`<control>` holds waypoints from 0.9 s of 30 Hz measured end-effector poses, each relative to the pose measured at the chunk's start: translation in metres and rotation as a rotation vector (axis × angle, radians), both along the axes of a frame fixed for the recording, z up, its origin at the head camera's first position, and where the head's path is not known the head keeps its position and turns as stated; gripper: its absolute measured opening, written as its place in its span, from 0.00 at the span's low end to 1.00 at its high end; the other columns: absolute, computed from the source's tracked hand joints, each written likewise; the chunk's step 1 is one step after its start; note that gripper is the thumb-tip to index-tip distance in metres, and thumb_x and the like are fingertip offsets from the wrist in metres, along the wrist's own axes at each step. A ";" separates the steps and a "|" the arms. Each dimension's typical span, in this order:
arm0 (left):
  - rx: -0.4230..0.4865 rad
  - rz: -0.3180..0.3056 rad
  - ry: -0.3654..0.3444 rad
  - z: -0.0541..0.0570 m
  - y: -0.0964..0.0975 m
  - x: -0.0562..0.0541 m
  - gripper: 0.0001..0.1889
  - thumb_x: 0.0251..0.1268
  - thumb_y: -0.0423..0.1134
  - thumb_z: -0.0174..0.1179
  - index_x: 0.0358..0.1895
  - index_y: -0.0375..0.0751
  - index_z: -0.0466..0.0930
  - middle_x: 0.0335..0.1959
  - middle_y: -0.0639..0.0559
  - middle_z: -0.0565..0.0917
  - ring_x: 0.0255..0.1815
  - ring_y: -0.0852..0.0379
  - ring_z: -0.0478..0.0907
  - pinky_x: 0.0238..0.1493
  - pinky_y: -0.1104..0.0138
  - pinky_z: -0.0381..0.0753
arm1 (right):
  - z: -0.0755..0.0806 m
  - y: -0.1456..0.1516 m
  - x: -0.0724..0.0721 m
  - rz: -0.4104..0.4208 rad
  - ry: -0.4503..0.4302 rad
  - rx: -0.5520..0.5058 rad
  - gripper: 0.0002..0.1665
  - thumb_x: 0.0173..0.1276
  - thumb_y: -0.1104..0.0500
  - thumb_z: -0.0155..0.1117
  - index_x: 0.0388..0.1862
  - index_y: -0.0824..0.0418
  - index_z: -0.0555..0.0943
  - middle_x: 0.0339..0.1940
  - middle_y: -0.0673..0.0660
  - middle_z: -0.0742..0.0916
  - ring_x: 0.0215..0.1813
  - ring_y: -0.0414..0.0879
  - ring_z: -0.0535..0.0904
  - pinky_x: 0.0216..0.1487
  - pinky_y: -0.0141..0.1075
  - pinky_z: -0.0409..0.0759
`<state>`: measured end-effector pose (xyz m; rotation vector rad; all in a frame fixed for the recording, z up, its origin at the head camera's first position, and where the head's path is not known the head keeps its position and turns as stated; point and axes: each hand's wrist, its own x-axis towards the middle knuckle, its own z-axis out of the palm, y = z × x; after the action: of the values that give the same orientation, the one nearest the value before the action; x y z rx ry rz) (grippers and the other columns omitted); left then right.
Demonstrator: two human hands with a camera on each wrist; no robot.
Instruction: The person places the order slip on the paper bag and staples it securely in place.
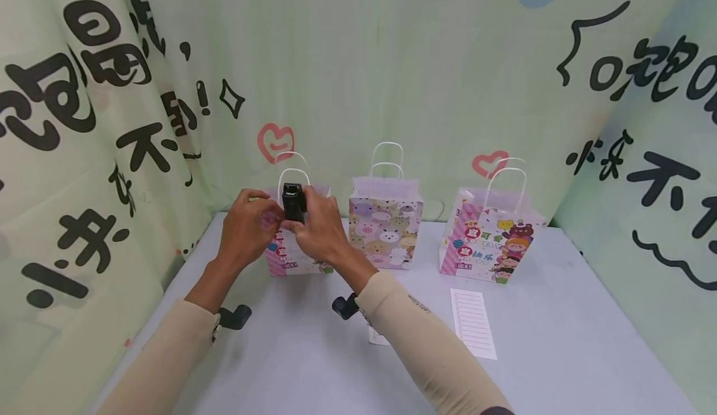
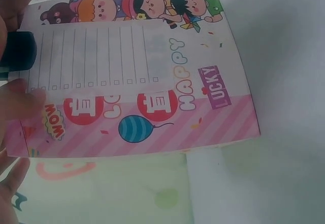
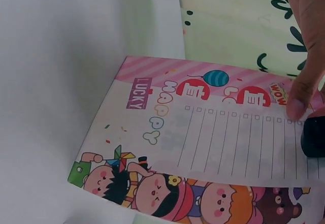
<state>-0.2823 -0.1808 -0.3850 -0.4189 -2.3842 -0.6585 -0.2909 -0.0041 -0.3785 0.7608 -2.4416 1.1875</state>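
A pink and white gift paper bag [image 1: 297, 265] with white handles stands upright at the left of the table, both hands at its top edge. My right hand [image 1: 320, 225] grips a black stapler [image 1: 294, 202], whose rounded end overlaps the head of a lined paper slip [image 2: 91, 56] in the left wrist view. The slip lies flat over the bag's printed front. My left hand [image 1: 246, 227] pinches the slip against the bag's upper edge; its thumb [image 3: 304, 92] shows in the right wrist view. Behind the hands, the bag's upper part is mostly hidden in the head view.
In the middle stands an animal-print bag [image 1: 386, 234], with another pink and white bag [image 1: 487, 241] to its right. A lined slip [image 1: 473, 325] lies on the white table [image 1: 560, 340]; a second slip [image 1: 378, 338] is partly under the right forearm. Printed curtains [image 1: 336, 60] surround the table.
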 end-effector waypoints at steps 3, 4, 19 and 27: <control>-0.004 -0.004 0.006 0.001 0.000 0.001 0.07 0.58 0.30 0.76 0.40 0.35 0.92 0.37 0.40 0.92 0.63 0.39 0.80 0.50 0.44 0.89 | 0.001 0.000 0.001 -0.008 0.012 -0.010 0.32 0.69 0.55 0.77 0.67 0.63 0.75 0.56 0.60 0.89 0.54 0.52 0.83 0.62 0.43 0.81; -0.005 -0.004 0.008 0.001 0.000 0.001 0.07 0.59 0.30 0.76 0.40 0.35 0.92 0.38 0.40 0.92 0.63 0.39 0.79 0.50 0.44 0.89 | 0.002 0.000 0.001 -0.010 0.014 -0.022 0.32 0.69 0.56 0.77 0.66 0.63 0.75 0.56 0.61 0.89 0.54 0.53 0.84 0.61 0.43 0.84; -0.018 0.017 0.033 -0.001 -0.001 0.000 0.15 0.56 0.28 0.77 0.47 0.31 0.90 0.43 0.36 0.90 0.62 0.38 0.79 0.53 0.42 0.88 | -0.004 0.006 -0.006 0.036 0.161 0.347 0.46 0.74 0.37 0.68 0.74 0.62 0.60 0.54 0.59 0.81 0.60 0.51 0.78 0.64 0.48 0.65; -0.026 0.011 0.046 -0.002 0.001 -0.001 0.13 0.56 0.30 0.78 0.44 0.31 0.90 0.44 0.37 0.90 0.60 0.39 0.80 0.53 0.44 0.89 | -0.001 0.010 -0.008 0.027 0.141 0.383 0.47 0.62 0.43 0.82 0.69 0.61 0.66 0.58 0.57 0.82 0.64 0.51 0.79 0.63 0.47 0.68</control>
<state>-0.2830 -0.1799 -0.3865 -0.4269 -2.3524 -0.6073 -0.2986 0.0057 -0.3796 0.9484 -2.5738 0.6512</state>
